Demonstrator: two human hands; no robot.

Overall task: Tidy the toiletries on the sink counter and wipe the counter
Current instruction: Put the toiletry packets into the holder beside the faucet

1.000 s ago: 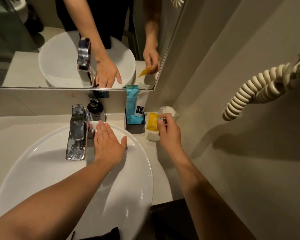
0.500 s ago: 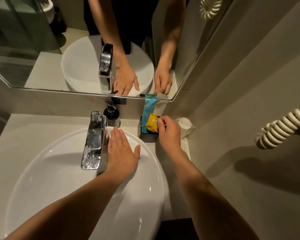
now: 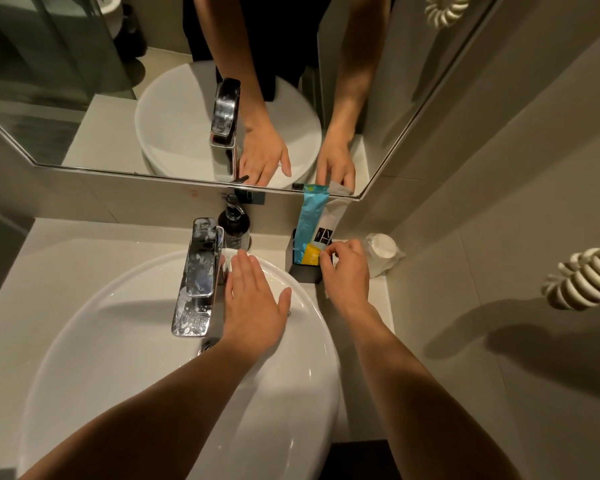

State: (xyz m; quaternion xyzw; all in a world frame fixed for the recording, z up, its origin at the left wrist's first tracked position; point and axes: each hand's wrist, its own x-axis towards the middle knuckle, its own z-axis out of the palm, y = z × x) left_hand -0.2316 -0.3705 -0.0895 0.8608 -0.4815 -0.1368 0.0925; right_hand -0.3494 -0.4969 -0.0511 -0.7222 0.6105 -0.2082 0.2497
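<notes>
The left hand (image 3: 253, 306) is laid flat, fingers together, on the basin (image 3: 125, 341) rim, partly hiding a white cloth (image 3: 230, 253). A yellow sachet (image 3: 310, 254), half hidden in the black holder (image 3: 303, 271), is pinched by the right hand (image 3: 345, 271) beside upright packets (image 3: 314, 216).

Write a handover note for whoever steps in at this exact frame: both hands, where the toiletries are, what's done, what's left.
Left hand: flat, palm down on the basin rim beside the faucet, holding nothing.
Right hand: fingertips pinching the yellow sachet, which is partly down in the black holder.
Also in the holder: teal packet and white packet, upright. Dark pump bottle stands behind the faucet; wrapped cup sits in the right corner.
Done: sachets gathered into the holder.
Left: release the sachet, wipe the counter; no cloth in view.
</notes>
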